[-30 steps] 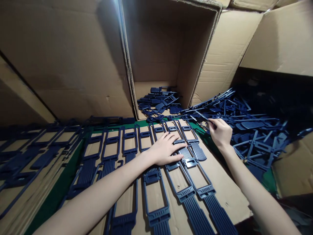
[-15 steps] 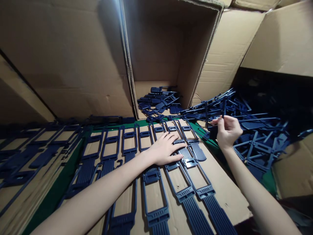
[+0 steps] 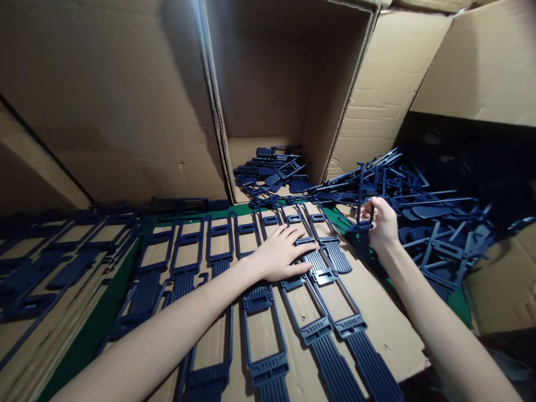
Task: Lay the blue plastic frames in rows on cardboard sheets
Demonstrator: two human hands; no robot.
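Note:
Several dark blue plastic frames with ribbed ends lie in rows on a cardboard sheet [image 3: 379,310]. My left hand [image 3: 281,254] rests flat, palm down and fingers spread, over the frames in the middle of the back row. To its right, my right hand [image 3: 382,223] grips a dark blue frame [image 3: 362,223], which stands roughly upright above the sheet's right edge. Nearer the front, a frame [image 3: 266,335] and a ribbed frame [image 3: 347,329] lie flat on the cardboard.
A loose pile of blue parts [image 3: 448,245] spreads at the right. More parts [image 3: 272,173] lie inside an open cardboard box [image 3: 268,84] at the back. Stacked sheets with frames [image 3: 90,279] stand at the left, and green cloth [image 3: 106,301] shows between the stacks.
My right hand has turned and moved slightly left, and the frame in it now shows more fully, upright. My left hand stays in place.

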